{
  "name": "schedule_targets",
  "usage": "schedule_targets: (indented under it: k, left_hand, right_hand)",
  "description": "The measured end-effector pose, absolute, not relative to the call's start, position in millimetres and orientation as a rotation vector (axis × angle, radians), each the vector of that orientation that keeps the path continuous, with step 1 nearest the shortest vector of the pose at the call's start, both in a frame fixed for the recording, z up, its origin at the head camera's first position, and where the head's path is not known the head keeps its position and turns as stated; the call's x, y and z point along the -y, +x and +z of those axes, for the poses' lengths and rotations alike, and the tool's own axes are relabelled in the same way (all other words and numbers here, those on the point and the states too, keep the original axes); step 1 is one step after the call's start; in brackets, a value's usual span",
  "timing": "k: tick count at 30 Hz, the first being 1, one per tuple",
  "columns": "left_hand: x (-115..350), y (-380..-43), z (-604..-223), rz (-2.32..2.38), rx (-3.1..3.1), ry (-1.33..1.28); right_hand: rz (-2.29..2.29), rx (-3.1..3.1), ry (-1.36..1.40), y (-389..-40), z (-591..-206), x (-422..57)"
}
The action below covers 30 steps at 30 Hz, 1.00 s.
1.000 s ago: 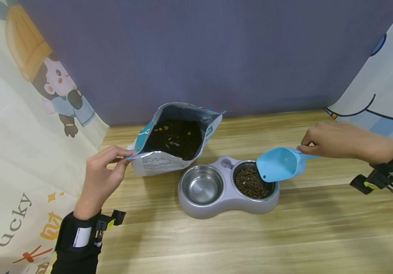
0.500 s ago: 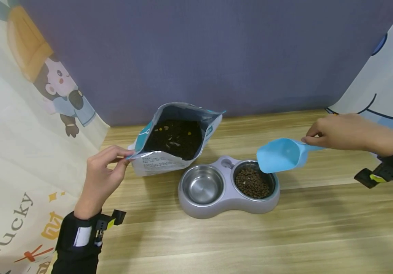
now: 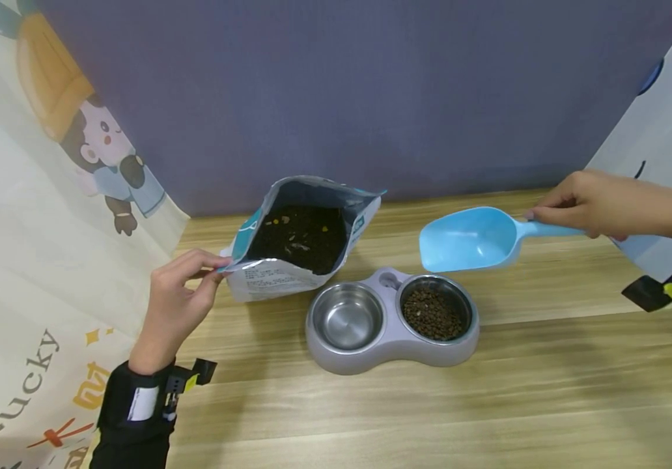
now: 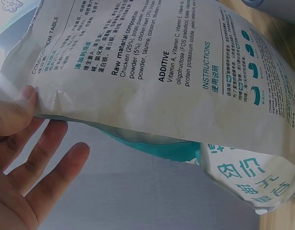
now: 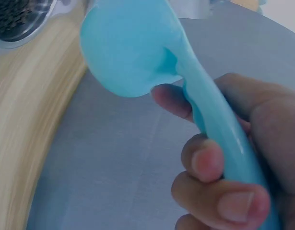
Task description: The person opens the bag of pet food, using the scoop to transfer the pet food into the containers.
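My left hand (image 3: 180, 299) pinches the left edge of an open pet food bag (image 3: 277, 277), its thumb and fingers on the rim in the left wrist view. Dark brown food with a few yellow bits shows inside the bag. My right hand (image 3: 600, 205) grips the handle of a light blue scoop (image 3: 471, 238), fingers curled round it in the right wrist view. The scoop's bowl holds nothing and hangs behind the right-hand bowl. Brown kibble (image 3: 432, 314) partly fills that steel bowl. The left steel bowl (image 3: 348, 317) beside it is bare.
Both bowls sit in a pale lilac double feeder (image 3: 391, 348) on the wood-grain tabletop (image 3: 371, 417). A grey-blue panel (image 3: 371, 91) rises behind the table. Printed cloths hang at the left (image 3: 31, 260) and right. Each wrist wears a black camera band.
My right hand has lifted the scoop up and away from the kibble bowl, turning its bowl more level and pointing left. The left hand and the bag have stayed in place.
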<state>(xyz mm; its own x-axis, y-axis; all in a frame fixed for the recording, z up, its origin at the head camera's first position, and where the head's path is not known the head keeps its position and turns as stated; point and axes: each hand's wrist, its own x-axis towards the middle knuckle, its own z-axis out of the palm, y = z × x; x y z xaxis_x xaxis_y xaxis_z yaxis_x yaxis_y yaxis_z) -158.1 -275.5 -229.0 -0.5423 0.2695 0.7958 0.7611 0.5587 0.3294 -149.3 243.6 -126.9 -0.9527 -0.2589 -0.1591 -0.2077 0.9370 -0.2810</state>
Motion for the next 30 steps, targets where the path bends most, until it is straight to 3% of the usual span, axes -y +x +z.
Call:
schedule_targets:
  k: [13, 30]
  left_hand:
    - [275, -158, -227, -0.873, 2.088, -0.826]
    - [272, -160, -227, -0.878, 2.069, -0.837]
  right_hand:
    - [-0.464, -3.049, -0.574, -144, -105, -241]
    - [-0.507, -3.054, -0.983, -154, -84, -185]
